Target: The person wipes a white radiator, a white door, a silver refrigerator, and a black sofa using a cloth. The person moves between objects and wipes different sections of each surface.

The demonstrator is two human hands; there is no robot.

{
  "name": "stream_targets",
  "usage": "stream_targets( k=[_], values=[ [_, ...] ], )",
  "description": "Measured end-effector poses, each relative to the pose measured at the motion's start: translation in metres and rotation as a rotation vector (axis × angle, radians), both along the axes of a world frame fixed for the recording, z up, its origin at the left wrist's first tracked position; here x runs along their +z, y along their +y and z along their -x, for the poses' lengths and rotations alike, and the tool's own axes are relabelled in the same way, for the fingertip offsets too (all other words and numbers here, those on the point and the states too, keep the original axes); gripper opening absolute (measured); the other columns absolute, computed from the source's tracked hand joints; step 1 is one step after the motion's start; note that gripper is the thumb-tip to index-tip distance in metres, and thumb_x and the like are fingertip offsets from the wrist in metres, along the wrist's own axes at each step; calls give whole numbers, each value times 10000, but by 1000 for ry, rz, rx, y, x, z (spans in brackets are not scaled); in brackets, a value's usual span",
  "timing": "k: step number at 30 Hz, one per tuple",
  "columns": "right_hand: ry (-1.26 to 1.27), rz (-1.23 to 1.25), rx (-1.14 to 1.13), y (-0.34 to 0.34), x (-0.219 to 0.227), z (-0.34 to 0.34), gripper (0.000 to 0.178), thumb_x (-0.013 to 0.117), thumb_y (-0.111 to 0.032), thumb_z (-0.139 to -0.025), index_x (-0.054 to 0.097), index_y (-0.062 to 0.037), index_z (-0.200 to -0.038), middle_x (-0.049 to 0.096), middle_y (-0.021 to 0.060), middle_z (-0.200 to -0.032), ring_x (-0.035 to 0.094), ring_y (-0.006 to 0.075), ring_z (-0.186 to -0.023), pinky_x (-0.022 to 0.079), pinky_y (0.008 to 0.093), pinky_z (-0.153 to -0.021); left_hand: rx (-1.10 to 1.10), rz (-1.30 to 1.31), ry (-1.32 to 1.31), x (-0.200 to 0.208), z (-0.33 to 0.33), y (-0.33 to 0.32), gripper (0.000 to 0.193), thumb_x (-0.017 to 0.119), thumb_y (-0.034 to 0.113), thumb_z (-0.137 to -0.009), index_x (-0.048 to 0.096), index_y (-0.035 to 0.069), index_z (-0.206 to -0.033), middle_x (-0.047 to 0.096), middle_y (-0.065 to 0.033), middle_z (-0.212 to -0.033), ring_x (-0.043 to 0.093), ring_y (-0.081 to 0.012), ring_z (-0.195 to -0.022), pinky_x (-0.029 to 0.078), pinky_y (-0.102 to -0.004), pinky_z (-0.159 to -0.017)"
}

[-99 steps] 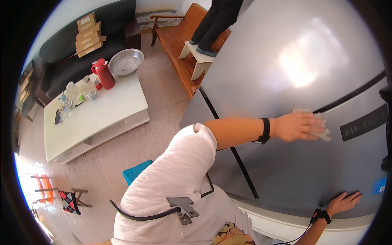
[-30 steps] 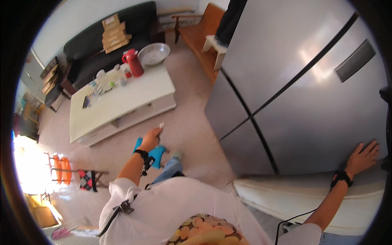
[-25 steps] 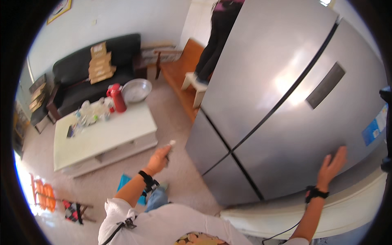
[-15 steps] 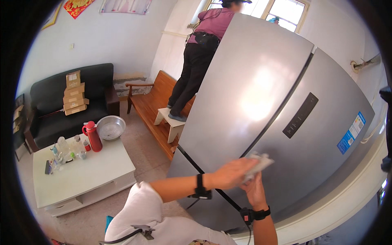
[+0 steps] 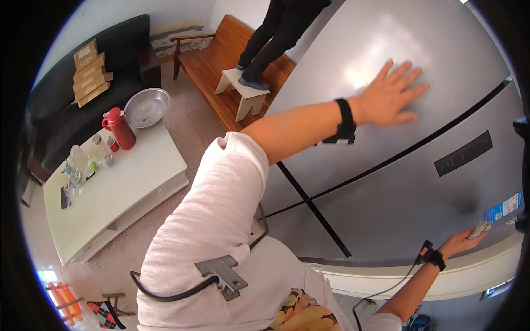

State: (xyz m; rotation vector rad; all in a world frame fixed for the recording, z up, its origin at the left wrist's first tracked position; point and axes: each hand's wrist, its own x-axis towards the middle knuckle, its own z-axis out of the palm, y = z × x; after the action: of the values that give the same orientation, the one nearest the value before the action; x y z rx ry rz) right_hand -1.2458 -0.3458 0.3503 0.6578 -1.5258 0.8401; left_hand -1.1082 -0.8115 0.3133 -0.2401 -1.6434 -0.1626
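Left: 1 black sofa; about 4 cardboard boxes on it, overlap prevents a sure count; they lean back, presumably for support; 1 white coffee table carries 1 red thermos and 1 metal basin near its far end.

Centre: 1 wooden bench; 1 small stool on its seat; 1 co-worker's 2 legs above, the stool probably there for height.

Right: 1 grey refrigerator, 4 panels showing, split by dark gaps; left hand bare, 5 fingers spread over the upper left panel, likely to steady the reach; palm contact cannot be confirmed; right hand low by the refrigerator's edge, fingers closed around 1 pale cloth; cloth just below 1 blue-and-white label, apparently bunched for a firmer hold.
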Motion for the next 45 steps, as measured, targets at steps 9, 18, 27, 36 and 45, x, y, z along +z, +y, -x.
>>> stream_targets(
  k=[9, 18, 27, 36, 45],
  values=[
    [2, -281, -499, -4, -122, 68, 713, 516, -417, -1056, 281, -37, -1612, 161, 303, -1667, 132, 500, -1534, 123, 588, -1233, 172, 87, -77, -2, 68, -65, 815, 604, 621, -926, 378, 209, -1592, 283, -162, -1669, 198, -423, -1546, 154, -675, -1204],
    [-292, -101, -438, -90, -217, 29, 802, 561, -333, -982, 217, 25, -1612, 73, 337, -1664, 60, 552, -1522, 37, 645, -1215, 246, 121, -41, -6, 92, -64, 825, 671, 555, -892, 414, 177, -1579, 271, -147, -1680, 191, -397, -1558, 89, -647, -1218],
    [146, -227, -558, -62, 120, 94, 732, 464, -524, -1040, 280, -135, -1632, 163, 303, -1664, 128, 558, -1512, 105, 668, -1202, 229, 134, -38, -6, 89, -65, 831, 715, 496, -875, 414, 165, -1575, 276, -155, -1676, 212, -413, -1548, 120, -654, -1209],
    [262, -223, -593, -176, 315, 95, 681, 197, -705, -1034, 330, -367, -1610, 251, 188, -1681, 199, 494, -1529, 141, 655, -1209, 213, 122, -49, -7, 87, -67, 866, 732, 523, -859, 395, 195, -1586, 257, -140, -1686, 194, -399, -1558, 135, -665, -1206],
    [616, -796, -567, -381, 253, 12, 592, 397, -559, -1046, 430, -279, -1567, 306, 181, -1656, 217, 467, -1526, 132, 633, -1224, 181, 117, -28, -7, 84, -68, 857, 735, 514, -848, 422, 170, -1567, 287, -155, -1671, 230, -400, -1546, 173, -650, -1206]
  ],
)
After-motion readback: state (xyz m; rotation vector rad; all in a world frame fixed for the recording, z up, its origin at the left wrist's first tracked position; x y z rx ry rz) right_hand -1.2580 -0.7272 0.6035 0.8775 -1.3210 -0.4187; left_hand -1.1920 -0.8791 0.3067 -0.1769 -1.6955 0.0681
